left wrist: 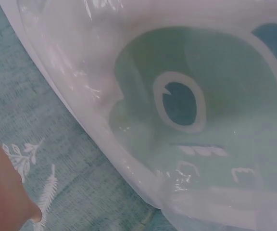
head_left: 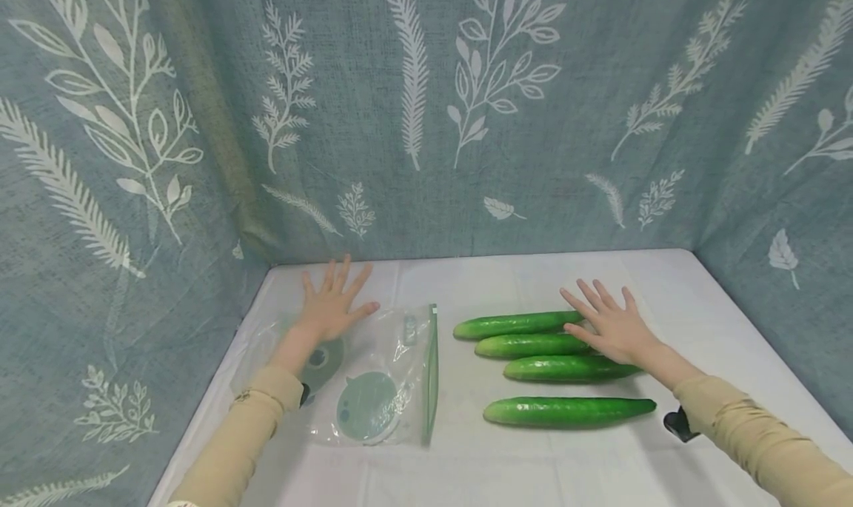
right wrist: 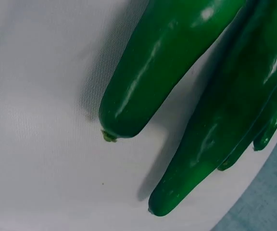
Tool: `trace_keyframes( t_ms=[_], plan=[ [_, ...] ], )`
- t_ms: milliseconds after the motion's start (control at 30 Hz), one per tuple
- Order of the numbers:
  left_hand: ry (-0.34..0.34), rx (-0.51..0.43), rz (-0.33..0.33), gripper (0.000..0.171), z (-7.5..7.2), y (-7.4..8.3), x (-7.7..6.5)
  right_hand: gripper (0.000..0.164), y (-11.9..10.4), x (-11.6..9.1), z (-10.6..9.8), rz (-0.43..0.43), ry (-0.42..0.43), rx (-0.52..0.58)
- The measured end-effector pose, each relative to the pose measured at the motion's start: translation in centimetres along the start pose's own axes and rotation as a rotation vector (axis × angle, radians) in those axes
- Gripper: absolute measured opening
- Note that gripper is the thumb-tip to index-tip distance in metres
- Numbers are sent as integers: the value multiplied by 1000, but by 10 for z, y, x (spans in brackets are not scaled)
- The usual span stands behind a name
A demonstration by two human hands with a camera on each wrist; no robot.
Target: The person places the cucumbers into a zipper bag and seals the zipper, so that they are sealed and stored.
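Observation:
My left hand [head_left: 331, 311], fingers spread, is over a clear zip bag [head_left: 408, 359] printed with green cartoon shapes; I cannot tell whether it touches the plastic. A green zip strip [head_left: 432, 381] runs along the bag's right edge. In the left wrist view the bag's green print [left wrist: 230, 110] fills most of the picture. My right hand [head_left: 616, 329] is spread above the right ends of several green cucumbers, hiding part of them. The nearest cucumber [head_left: 569, 411] lies a little apart from the rest. Cucumber ends [right wrist: 177, 187] show in the right wrist view. Neither hand holds anything.
A white cloth [head_left: 460, 477] covers the table. Blue-green curtains [head_left: 440, 203] with white leaf patterns stand behind it and at both sides. The table's far edge [head_left: 506, 254] meets the back curtain. A dark wrist device [head_left: 680, 424] sits under the right sleeve.

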State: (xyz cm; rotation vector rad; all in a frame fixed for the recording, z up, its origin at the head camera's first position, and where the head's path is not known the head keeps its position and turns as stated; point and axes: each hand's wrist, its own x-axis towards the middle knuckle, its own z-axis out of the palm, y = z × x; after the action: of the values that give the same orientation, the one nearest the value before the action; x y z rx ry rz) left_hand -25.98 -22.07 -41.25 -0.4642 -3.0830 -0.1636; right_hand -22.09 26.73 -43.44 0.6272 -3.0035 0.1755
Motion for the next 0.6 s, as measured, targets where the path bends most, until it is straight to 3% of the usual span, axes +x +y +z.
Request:
trace_keyframes(
  t_ms=[267,600],
  plan=[
    [-22,24,62,77,3,13,0,66,-10,2,7,-77,11,-25],
    [-15,12,165,79,5,39,-4,68,-30,3,15,-162,-14,48]
  ],
)
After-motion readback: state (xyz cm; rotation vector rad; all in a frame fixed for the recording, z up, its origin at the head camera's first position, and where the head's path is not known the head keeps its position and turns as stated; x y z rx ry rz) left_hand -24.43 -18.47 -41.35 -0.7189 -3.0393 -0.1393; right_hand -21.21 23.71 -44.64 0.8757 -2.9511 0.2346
